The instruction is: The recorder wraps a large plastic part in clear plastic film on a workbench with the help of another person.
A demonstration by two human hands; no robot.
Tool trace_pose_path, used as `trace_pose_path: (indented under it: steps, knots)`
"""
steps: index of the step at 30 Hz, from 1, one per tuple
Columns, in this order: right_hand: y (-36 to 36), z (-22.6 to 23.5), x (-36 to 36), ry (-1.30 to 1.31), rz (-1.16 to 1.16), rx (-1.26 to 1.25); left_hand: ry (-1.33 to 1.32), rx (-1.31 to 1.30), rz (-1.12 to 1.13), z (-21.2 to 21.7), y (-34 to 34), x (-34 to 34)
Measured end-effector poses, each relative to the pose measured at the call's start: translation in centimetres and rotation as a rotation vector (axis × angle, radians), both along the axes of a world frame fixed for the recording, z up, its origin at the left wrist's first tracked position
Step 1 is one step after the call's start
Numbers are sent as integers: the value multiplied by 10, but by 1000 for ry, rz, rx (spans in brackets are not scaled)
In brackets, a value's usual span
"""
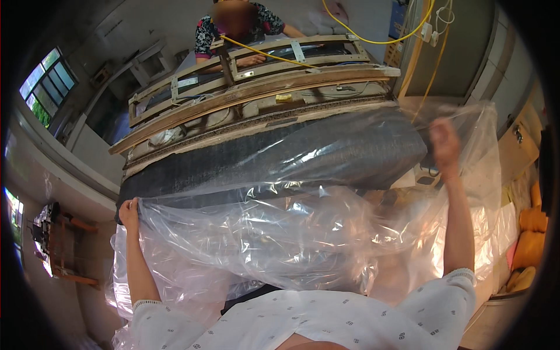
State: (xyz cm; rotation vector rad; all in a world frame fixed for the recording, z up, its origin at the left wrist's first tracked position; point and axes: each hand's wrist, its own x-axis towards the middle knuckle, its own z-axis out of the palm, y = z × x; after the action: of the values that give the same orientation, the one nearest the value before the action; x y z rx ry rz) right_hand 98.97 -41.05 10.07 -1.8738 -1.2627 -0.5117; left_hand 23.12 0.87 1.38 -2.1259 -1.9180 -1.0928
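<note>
A large clear plastic sheet (pixel 280 233) stretches in front of me, wrinkled and shiny. My left hand (pixel 129 213) is closed on its edge at the left, by the near corner of a dark grey cloth-like layer (pixel 192 169). At the right, my right hand (pixel 445 146) is raised and blurred by motion; its fingers look closed on the sheet, which billows around it. The sheet's far part lies over the dark layer on the worktable. Its near part hangs down in folds toward my body.
Beyond the dark layer stands a long wooden frame (pixel 256 87) with metal brackets. Another person (pixel 233 29) is behind it, a hand near the frame. A yellow cable (pixel 379 41) hangs at the upper right. Orange bundles (pixel 531 233) lie at far right; a wooden stand (pixel 64 251) is at left.
</note>
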Motion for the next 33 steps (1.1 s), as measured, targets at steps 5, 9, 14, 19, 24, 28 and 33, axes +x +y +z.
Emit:
trace_pose_path:
  steps: [5,9,14,19,24,28,33]
  knots:
    - [4,-67,12,-240,-27,-367,-83,-102,-54,-3,8,-32]
    - [27,-34,8,125,-163,-716,-94,-123,-83,-4,16,-26]
    - [58,-71,32,60,-283,-536,-164,-219,-79,3,34,1]
    - [73,-66,38,-110,-641,-623,-440,-537,-115,8,48,13]
    - [64,-102,31,-14,61,-322,-392,-464,-132,14,39,37]
    - [57,-67,4,-197,-423,-652,-417,-491,-120,23,27,47]
    - [74,-59,45,260,-385,-659,-423,-570,-189,18,39,63]
